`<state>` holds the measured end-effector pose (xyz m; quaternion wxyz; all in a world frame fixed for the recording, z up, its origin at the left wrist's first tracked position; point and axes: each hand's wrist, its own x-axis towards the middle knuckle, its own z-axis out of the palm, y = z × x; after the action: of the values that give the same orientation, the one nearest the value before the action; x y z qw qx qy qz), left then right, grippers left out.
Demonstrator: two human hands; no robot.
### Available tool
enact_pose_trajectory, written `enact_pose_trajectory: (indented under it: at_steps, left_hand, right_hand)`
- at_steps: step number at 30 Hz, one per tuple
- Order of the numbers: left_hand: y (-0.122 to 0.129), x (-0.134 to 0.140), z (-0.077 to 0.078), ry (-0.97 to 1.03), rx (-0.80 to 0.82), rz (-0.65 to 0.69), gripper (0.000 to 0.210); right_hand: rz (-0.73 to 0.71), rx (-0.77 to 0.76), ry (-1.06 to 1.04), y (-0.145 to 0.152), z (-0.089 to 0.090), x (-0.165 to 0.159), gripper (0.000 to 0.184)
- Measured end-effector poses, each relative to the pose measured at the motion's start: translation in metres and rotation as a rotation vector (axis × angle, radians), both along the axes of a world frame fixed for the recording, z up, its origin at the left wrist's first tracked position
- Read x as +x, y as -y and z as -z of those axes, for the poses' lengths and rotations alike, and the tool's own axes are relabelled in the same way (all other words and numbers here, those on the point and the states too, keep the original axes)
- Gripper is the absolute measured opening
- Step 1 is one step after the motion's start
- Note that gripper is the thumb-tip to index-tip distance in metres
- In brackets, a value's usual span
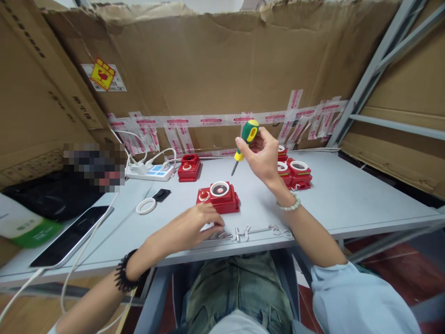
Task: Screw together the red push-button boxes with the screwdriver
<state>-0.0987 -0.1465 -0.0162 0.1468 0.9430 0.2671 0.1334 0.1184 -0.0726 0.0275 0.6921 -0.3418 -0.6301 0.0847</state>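
My right hand is closed round a screwdriver with a green and yellow handle, held above the table with its metal tip pointing down. A red box-shaped device lies in front of me, with a white ring round a dark disc and a red knob. My left hand is low at the near side of this device, thumb and fingertips close together by small metal parts. Whether a small piece is between those fingertips is hidden. Metal hooks lie to the right along the table edge.
Another red device stands at the back, beside a white power strip with plugged-in cables. Several red devices are grouped at right. A white ring, a black piece and a tablet-like device lie left. Cardboard walls the back.
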Motion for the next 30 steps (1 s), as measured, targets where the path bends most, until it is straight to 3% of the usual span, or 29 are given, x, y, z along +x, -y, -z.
enact_pose_trajectory:
  at_steps: [4,9,13,17,19,22,27,30]
  left_hand:
    - [0.007,-0.010,0.012,-0.144,0.006,-0.053,0.019]
    - [0.005,-0.015,0.015,-0.175,-0.018,-0.067,0.021]
    - [0.004,-0.020,0.010,-0.069,-0.009,-0.070,0.024]
    - [-0.013,-0.030,0.003,0.135,0.127,-0.136,0.023]
    - [-0.029,-0.037,0.004,0.173,0.150,-0.215,0.040]
    - [-0.052,-0.042,0.014,0.099,0.037,-0.270,0.079]
    - [-0.068,-0.024,0.027,0.105,-0.054,-0.273,0.075]
    - [-0.072,-0.002,0.032,0.194,-0.075,-0.262,0.086]
  right_hand:
    - [-0.019,-0.011,0.010,0.000,0.002,-0.001,0.025]
    - [-0.017,-0.023,0.020,0.000,0.003,-0.001,0.024]
    - [-0.006,-0.026,0.015,0.001,0.003,-0.003,0.024]
    - [0.003,0.023,-0.001,0.005,0.004,-0.007,0.030]
    - [0.001,0.046,0.004,0.008,0.005,-0.010,0.033]
    - [-0.038,0.062,0.035,0.012,0.007,-0.015,0.036]
    - [-0.064,0.070,0.084,0.013,0.012,-0.021,0.038]
    - [-0.081,0.034,0.131,0.014,0.015,-0.023,0.039]
